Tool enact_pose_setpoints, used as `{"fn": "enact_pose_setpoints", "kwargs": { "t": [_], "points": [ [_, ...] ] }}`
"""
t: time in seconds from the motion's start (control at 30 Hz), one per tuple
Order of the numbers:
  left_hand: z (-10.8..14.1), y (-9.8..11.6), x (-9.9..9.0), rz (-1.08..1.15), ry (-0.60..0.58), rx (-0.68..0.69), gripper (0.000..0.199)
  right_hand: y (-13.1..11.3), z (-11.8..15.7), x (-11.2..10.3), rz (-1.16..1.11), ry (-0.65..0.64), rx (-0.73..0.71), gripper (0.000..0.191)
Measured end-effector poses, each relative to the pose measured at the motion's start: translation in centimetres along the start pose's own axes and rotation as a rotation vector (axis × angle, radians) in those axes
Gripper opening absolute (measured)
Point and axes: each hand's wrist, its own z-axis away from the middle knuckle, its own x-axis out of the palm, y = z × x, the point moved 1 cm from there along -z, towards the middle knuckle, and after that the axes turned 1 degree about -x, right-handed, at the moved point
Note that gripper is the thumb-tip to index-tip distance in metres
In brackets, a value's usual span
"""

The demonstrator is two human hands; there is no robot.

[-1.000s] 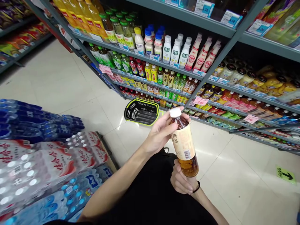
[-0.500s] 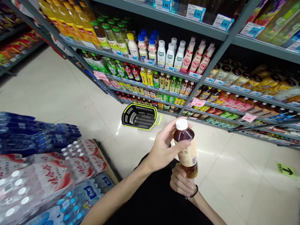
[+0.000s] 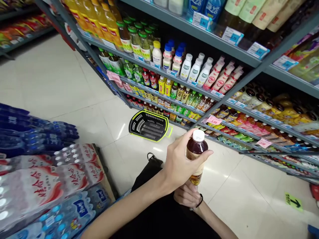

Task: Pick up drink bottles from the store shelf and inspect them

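A bottle of dark tea with a white cap and a beige label is held upright in front of me, tilted slightly. My left hand curls around its upper part from the left, thumb across the front, covering much of the label. Lower down, my right hand, with a black band at the wrist, has its fingers closed at the bottle's base. Part of the base is hidden behind those fingers.
A black shopping basket with a lime rim sits on the floor by the drinks shelves. Shrink-wrapped bottle packs are stacked at left. A green arrow sticker marks the floor at right.
The bottle has turned in my hands, so its printed characters no longer face me. My left hand has slid further around it. The shelves have shifted right in view.
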Motion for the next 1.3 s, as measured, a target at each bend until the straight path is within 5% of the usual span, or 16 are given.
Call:
{"fn": "enact_pose_setpoints", "kwargs": {
  "t": [0.17,0.27,0.33,0.47,0.57,0.73,0.87,1.0,1.13,1.3],
  "points": [
    [-3.4,0.0,-5.2,-0.023,-0.045,-0.044,0.058,-1.0,-5.4,1.6,-0.166,-0.036,-0.030,0.065],
    [-5.9,-0.4,-9.5,0.048,-0.128,-0.081,0.059,-3.5,-8.7,2.9,-0.181,-0.014,-0.042,0.049],
    [-7.5,-1.3,-12.5,0.181,-0.192,-0.114,0.059,-5.9,-10.6,4.1,-0.149,0.092,-0.088,0.056],
    [-10.6,-4.3,-16.9,0.607,-0.326,-0.211,0.055,-10.3,-12.9,6.6,0.145,0.444,-0.246,0.057],
    [-11.9,-6.6,-19.4,0.725,-0.358,-0.295,0.055,-11.4,-13.6,7.2,0.469,0.589,-0.413,0.053],
    [-12.0,-10.9,-23.5,0.600,-0.506,-0.474,0.060,-10.7,-14.0,5.6,0.791,0.691,-0.492,0.065],
    [-11.3,-15.5,-26.1,0.729,-0.638,-0.711,0.071,-10.7,-14.7,4.4,0.965,0.639,-0.352,0.056],
    [-9.8,-20.9,-27.2,0.692,-0.439,-0.920,0.064,-10.0,-17.5,1.8,0.994,0.542,-0.109,0.056],
    [-8.2,-26.8,-27.7,0.679,-0.186,-1.086,0.056,-7.2,-22.1,-3.4,0.943,0.517,0.061,0.065],
    [-8.5,-36.7,-27.8,0.641,0.193,-1.267,0.035,-3.6,-25.1,-11.6,1.009,0.749,0.258,0.075]
  ]
}}
